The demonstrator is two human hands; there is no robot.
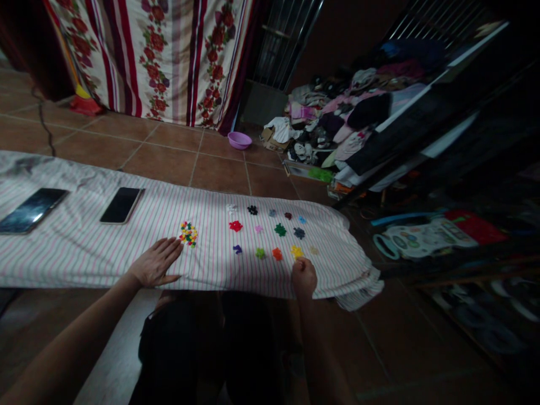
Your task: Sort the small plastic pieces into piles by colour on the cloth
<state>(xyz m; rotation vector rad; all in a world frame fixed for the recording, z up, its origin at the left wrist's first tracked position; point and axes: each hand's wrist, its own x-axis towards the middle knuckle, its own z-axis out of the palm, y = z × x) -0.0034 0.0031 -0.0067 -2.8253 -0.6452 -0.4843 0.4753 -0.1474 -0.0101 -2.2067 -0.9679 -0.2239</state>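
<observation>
My left hand [157, 262] lies flat on the striped cloth, fingers stretched out. Its fingertips are beside a mixed pile of small bead-like pieces [188, 234] in red, yellow, green and white. Just in front of the yellow pile [296, 251] is my right hand [304, 275], its fingers closed; whatever they hold, if anything, is hidden. Small single-colour piles spread in rows around it, among them an orange pile [277, 254], a light green pile [260, 253], a beige pile [314, 250], a red pile [235, 226] and a dark green pile [280, 229].
Two dark-screened devices, a phone [121, 205] and a larger one [34, 210], rest on the striped cloth [169, 197] at the left. A purple basin [239, 140] sits on the tiled floor beyond. Heaped clothes [337, 118] fill the back right.
</observation>
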